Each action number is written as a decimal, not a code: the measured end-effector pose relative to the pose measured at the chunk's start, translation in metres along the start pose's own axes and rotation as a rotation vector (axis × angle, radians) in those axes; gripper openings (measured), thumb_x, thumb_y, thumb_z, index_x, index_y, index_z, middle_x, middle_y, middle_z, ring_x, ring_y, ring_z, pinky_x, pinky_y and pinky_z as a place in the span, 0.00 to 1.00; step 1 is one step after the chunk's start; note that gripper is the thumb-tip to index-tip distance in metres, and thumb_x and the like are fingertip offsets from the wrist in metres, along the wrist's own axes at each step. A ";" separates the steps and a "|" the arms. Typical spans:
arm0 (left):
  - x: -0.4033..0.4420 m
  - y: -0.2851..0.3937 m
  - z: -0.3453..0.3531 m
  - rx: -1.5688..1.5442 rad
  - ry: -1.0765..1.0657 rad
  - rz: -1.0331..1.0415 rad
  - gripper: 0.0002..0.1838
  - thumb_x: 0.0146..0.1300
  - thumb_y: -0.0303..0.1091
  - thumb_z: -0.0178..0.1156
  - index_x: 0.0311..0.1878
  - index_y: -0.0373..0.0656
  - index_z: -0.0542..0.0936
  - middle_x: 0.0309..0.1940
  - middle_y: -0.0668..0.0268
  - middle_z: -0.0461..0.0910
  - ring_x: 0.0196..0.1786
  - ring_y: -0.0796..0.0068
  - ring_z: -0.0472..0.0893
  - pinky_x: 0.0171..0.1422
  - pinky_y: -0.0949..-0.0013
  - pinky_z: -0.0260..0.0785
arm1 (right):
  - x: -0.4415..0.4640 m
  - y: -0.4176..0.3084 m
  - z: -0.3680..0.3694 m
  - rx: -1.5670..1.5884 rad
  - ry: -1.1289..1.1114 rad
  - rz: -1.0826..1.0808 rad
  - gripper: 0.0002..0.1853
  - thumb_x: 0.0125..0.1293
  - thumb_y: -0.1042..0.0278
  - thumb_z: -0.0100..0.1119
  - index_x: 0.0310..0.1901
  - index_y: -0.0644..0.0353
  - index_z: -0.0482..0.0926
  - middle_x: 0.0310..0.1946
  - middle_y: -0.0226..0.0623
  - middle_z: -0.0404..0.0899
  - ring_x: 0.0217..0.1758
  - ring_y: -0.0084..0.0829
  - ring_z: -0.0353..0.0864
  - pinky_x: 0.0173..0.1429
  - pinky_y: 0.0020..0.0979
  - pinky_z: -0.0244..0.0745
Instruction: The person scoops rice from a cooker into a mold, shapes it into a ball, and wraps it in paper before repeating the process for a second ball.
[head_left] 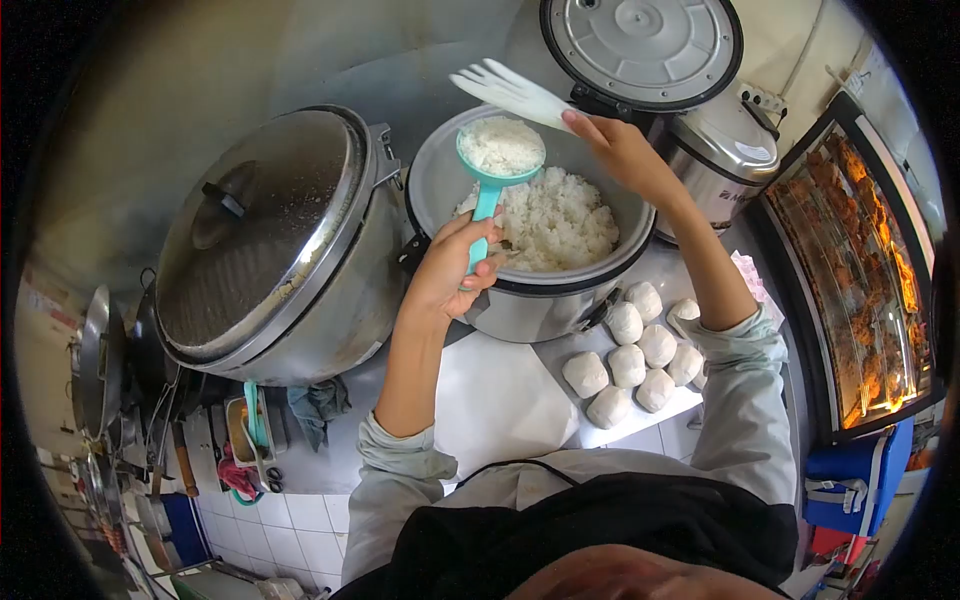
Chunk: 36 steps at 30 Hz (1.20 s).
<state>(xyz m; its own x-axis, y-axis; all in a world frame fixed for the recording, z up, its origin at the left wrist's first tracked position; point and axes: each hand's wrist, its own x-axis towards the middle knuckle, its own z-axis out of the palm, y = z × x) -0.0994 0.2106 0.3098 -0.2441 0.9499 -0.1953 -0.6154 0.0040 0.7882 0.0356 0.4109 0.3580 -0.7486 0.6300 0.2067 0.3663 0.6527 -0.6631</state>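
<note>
Probably steel counter [325,465], fluffy rice [570,215], round scoop [486,203]

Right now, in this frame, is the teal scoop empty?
No: the teal scoop, gripped in the left hand, carries a rounded mound of white rice.

Two hands [452,262] [622,152], one white paddle [517,97]

Head-worn view, facing forward and down, hands [450,265] close
</note>
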 end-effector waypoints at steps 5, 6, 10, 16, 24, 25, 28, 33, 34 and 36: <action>-0.009 0.005 -0.003 0.004 -0.023 -0.013 0.19 0.64 0.30 0.50 0.57 0.35 0.65 0.28 0.72 0.64 0.17 0.89 0.60 0.09 0.87 0.46 | 0.005 0.015 -0.002 -0.036 0.057 0.100 0.40 0.63 0.32 0.39 0.41 0.71 0.78 0.34 0.55 0.79 0.40 0.49 0.79 0.49 0.39 0.70; -0.010 0.004 -0.006 -0.021 -0.075 -0.021 0.19 0.65 0.31 0.50 0.58 0.35 0.65 0.28 0.72 0.64 0.17 0.89 0.60 0.09 0.87 0.46 | 0.009 0.022 -0.004 -0.032 0.106 0.119 0.40 0.63 0.30 0.38 0.38 0.70 0.79 0.34 0.56 0.79 0.41 0.53 0.78 0.50 0.42 0.70; -0.023 0.006 -0.013 -0.094 -0.138 -0.024 0.12 0.64 0.33 0.50 0.49 0.40 0.68 0.29 0.71 0.65 0.16 0.87 0.60 0.09 0.86 0.45 | 0.006 0.031 -0.014 -0.416 0.120 0.151 0.39 0.59 0.27 0.41 0.36 0.65 0.80 0.35 0.52 0.80 0.43 0.53 0.78 0.46 0.46 0.73; -0.095 -0.019 -0.036 -0.327 -0.050 0.012 0.16 0.69 0.47 0.45 0.39 0.42 0.66 0.28 0.69 0.66 0.12 0.85 0.59 0.07 0.84 0.44 | -0.009 0.038 0.019 -0.876 -0.373 0.030 0.30 0.58 0.35 0.50 0.38 0.58 0.81 0.37 0.48 0.80 0.41 0.47 0.79 0.43 0.42 0.74; -0.206 -0.124 -0.076 -0.005 0.565 0.252 0.19 0.70 0.40 0.44 0.59 0.40 0.68 0.24 0.69 0.70 0.10 0.84 0.62 0.10 0.81 0.49 | -0.066 -0.001 0.019 -0.539 0.238 -0.593 0.11 0.58 0.61 0.60 0.35 0.61 0.79 0.35 0.43 0.79 0.40 0.43 0.76 0.47 0.38 0.69; -0.212 -0.145 -0.086 -0.002 0.566 0.247 0.19 0.70 0.40 0.44 0.59 0.40 0.68 0.24 0.69 0.70 0.10 0.84 0.62 0.10 0.81 0.49 | -0.076 -0.012 0.018 -0.395 0.293 -0.544 0.07 0.56 0.67 0.61 0.30 0.63 0.79 0.31 0.43 0.78 0.35 0.43 0.76 0.44 0.39 0.67; -0.215 -0.207 -0.118 0.955 0.686 0.455 0.20 0.65 0.33 0.51 0.61 0.47 0.71 0.23 0.67 0.70 0.14 0.78 0.68 0.16 0.73 0.62 | -0.098 0.001 0.017 -0.262 0.352 -0.514 0.13 0.58 0.62 0.63 0.41 0.61 0.80 0.36 0.38 0.80 0.42 0.31 0.78 0.49 0.28 0.69; -0.219 -0.295 -0.156 1.801 0.373 0.276 0.30 0.56 0.31 0.56 0.64 0.59 0.67 0.27 0.67 0.73 0.20 0.67 0.77 0.21 0.64 0.70 | -0.141 0.004 0.037 -0.102 0.501 -0.348 0.10 0.56 0.67 0.65 0.38 0.60 0.80 0.30 0.36 0.80 0.36 0.28 0.77 0.43 0.27 0.68; -0.215 -0.291 -0.159 1.815 0.325 0.300 0.30 0.56 0.31 0.55 0.65 0.60 0.66 0.28 0.68 0.73 0.20 0.67 0.77 0.20 0.64 0.70 | -0.149 0.008 0.042 -0.095 0.487 -0.345 0.08 0.57 0.69 0.64 0.36 0.62 0.80 0.29 0.37 0.80 0.36 0.28 0.77 0.44 0.27 0.69; -0.212 -0.286 -0.166 1.817 0.261 0.355 0.31 0.56 0.32 0.54 0.66 0.60 0.65 0.28 0.67 0.72 0.19 0.67 0.76 0.19 0.65 0.70 | -0.172 0.013 0.063 -0.014 0.485 -0.327 0.07 0.57 0.70 0.64 0.35 0.62 0.79 0.29 0.37 0.79 0.36 0.27 0.77 0.43 0.28 0.69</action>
<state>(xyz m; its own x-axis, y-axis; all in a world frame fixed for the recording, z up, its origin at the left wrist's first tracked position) 0.0040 -0.0437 0.0286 -0.3669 0.9161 0.1615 0.8890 0.2942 0.3510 0.1345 0.2849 0.2685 -0.4864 0.5135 0.7070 0.1685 0.8490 -0.5008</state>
